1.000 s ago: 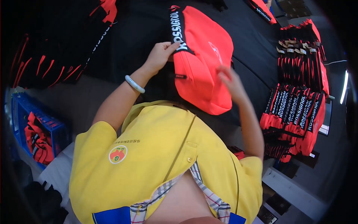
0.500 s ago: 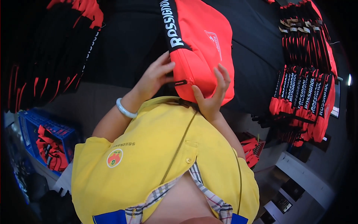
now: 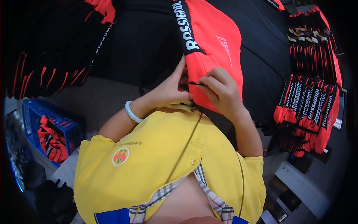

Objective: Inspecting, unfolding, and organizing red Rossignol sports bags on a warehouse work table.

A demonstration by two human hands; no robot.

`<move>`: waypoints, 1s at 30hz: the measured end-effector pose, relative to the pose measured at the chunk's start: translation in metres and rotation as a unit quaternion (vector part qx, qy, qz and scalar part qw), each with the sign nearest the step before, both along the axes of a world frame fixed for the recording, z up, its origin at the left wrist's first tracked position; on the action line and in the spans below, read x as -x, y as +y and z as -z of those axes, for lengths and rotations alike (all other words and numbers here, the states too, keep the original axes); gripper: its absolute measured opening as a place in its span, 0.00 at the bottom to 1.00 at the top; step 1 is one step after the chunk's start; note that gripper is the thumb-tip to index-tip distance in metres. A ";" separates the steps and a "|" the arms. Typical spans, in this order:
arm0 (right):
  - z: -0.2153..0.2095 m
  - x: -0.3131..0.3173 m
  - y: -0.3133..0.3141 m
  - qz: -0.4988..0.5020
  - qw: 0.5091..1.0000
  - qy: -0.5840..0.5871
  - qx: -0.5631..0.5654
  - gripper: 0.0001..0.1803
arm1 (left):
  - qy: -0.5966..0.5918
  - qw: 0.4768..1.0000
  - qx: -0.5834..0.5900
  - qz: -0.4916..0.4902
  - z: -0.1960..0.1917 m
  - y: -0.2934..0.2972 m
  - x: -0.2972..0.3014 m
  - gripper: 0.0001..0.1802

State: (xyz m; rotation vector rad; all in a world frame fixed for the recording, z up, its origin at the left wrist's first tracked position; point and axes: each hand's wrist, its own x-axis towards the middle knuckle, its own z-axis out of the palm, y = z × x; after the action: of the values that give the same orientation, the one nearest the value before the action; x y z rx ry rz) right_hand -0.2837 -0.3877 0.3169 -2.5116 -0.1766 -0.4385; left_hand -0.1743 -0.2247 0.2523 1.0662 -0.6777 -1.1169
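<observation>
A bright red bag (image 3: 216,41) with a black lettered strip (image 3: 184,28) along its left side lies before me. Its zipper runs down the near left end, with a short black zipper pull (image 3: 194,83) standing out there. My right hand (image 3: 225,91) is closed, thumb and fingers pinching that pull from above the bag. My left hand (image 3: 171,84), a pale bangle (image 3: 132,112) on its wrist, grips the bag's near left edge. Some of its fingers are tucked behind the edge and partly hidden.
Black cloth (image 3: 261,56) covers the table. Stacked red-and-black bags (image 3: 307,99) stand at the right. Another black-and-red pile (image 3: 59,48) is at the far left. Below it, a blue crate (image 3: 74,130) holds red-and-black pieces. A red-and-black item (image 3: 274,3) lies at the far edge.
My right hand has gone from open fingers resting on the bag to pinching the zipper pull. My left hand has closed in on the bag's edge. The view has shifted slightly.
</observation>
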 end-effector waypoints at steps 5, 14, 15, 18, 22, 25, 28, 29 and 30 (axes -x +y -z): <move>-0.004 -0.031 -0.013 -0.114 0.977 0.166 -0.068 0.06 | -0.134 0.982 -0.075 -0.106 0.027 -0.009 0.020 0.64; 0.004 -0.087 -0.004 0.095 0.992 0.033 -0.074 0.15 | 0.000 0.992 -0.006 -0.128 0.004 0.005 0.010 0.53; 0.003 -0.073 0.005 0.163 0.980 -0.114 0.021 0.18 | 0.052 0.986 -0.014 -0.157 0.005 0.007 0.008 0.53; 0.030 -0.016 0.028 0.238 0.969 -0.047 0.047 0.24 | 0.010 0.985 -0.004 -0.170 0.017 0.006 0.003 0.54; 0.056 -0.001 -0.002 0.199 0.978 -0.032 0.059 0.17 | -0.102 0.982 -0.034 -0.155 0.019 0.006 -0.003 0.54; 0.034 -0.018 -0.024 0.095 0.992 0.029 0.073 0.15 | -0.074 0.982 -0.068 -0.161 -0.007 0.013 -0.010 0.52; 0.012 -0.043 -0.022 0.104 0.992 0.065 0.028 0.17 | -0.017 0.981 -0.063 -0.181 -0.012 0.006 -0.017 0.50; 0.007 -0.046 -0.017 0.136 0.985 0.104 -0.012 0.18 | 0.015 0.980 -0.060 -0.191 -0.010 0.003 -0.017 0.49; 0.007 -0.049 -0.006 0.171 0.984 0.034 -0.043 0.17 | 0.021 0.979 -0.050 -0.195 -0.010 0.002 -0.016 0.47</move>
State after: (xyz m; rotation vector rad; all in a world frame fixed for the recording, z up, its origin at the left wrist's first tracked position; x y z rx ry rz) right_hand -0.2351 -0.3939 0.3096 -2.4705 0.2985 -0.4825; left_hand -0.1580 -0.2223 0.2626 1.1964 -0.3595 -0.8359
